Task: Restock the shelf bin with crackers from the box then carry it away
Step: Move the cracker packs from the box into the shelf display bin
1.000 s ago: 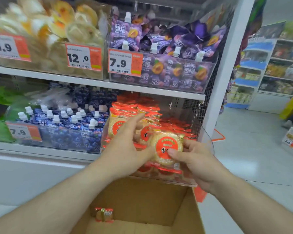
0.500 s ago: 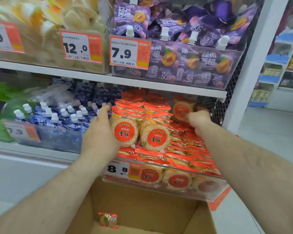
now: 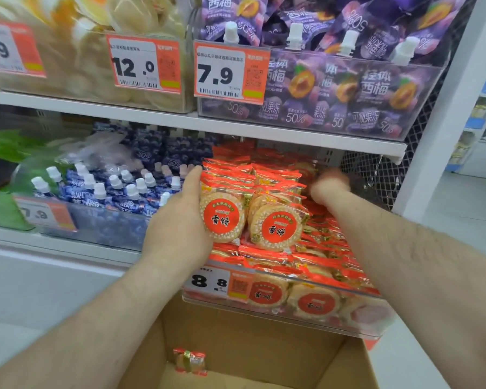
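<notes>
The clear bin [image 3: 286, 318] on the lower shelf is heaped with round crackers [image 3: 275, 228] in red-labelled wrappers, two packs standing upright on top. Below the bin, the open brown box [image 3: 345, 363] holds one last pack [image 3: 190, 362] against its back wall.

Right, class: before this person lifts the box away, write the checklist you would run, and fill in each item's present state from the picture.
1. Cardboard box emptied: not ok, one cracker pack remains inside.
2. Shelf bin well filled: ok, packs reach above its front wall.
3. Upright packs steady: cannot tell, left hand supports them.
4. Right hand free: cannot tell, blurred.
5. Both hands off the shelf: not ok.
</notes>
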Tool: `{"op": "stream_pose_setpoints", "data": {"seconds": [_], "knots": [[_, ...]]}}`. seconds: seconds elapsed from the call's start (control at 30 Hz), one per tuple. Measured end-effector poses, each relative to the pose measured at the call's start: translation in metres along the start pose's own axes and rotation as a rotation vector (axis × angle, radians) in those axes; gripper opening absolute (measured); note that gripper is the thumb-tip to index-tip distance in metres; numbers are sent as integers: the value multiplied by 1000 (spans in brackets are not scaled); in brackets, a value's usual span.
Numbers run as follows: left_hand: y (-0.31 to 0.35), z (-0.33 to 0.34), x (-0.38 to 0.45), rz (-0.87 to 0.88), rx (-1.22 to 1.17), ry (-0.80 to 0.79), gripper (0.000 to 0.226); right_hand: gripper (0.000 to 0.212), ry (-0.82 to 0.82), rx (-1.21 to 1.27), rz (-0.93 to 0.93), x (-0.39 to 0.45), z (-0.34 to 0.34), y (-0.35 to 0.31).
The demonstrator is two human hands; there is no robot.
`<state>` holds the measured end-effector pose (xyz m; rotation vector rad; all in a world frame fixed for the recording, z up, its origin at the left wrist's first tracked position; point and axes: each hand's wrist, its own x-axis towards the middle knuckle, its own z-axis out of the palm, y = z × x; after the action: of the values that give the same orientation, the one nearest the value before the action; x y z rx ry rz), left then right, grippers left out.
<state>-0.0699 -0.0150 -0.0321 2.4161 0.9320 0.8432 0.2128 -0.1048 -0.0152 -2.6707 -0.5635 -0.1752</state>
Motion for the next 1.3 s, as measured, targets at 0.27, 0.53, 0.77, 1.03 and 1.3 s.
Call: {"op": "stream_pose_setpoints", "data": {"seconds": [0.27, 0.53, 0.77, 1.03, 1.3], "knots": [[2, 0, -4, -29, 42, -5, 103, 24, 11, 334, 69, -36, -27, 28], [7, -6, -7, -30, 0, -22, 100, 32, -461, 410, -35, -149, -54, 5], [7, -18, -9, -54, -22, -117, 100, 31, -401, 437, 34, -162, -34, -22], [-14, -28, -25, -157, -441, -127, 88, 52, -316, 412, 108, -184, -47, -25], [-69, -22, -86, -147, -249, -510, 48, 75, 88, 302, -170, -252, -9, -31]]}}
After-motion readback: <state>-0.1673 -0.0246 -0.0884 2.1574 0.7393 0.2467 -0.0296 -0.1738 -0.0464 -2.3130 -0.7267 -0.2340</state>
